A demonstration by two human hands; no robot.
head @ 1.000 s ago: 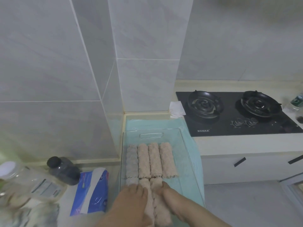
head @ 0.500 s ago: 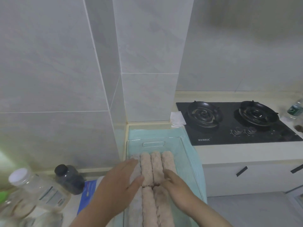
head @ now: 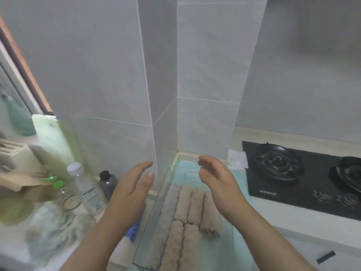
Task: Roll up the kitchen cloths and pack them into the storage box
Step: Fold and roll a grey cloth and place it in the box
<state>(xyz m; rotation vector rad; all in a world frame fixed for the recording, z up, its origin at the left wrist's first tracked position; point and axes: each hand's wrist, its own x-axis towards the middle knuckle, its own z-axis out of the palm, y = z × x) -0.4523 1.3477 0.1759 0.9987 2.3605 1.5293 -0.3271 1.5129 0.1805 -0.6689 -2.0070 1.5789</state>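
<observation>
Both hands hover empty, fingers relaxed: our left hand [head: 130,190] is beside the clear plastic storage box [head: 152,218], our right hand [head: 216,178] over its far end. Rolled beige terry kitchen cloths [head: 185,214] lie in rows inside. We'd likely tuck any next roll snug into the near-right gap, loose edge down.
</observation>
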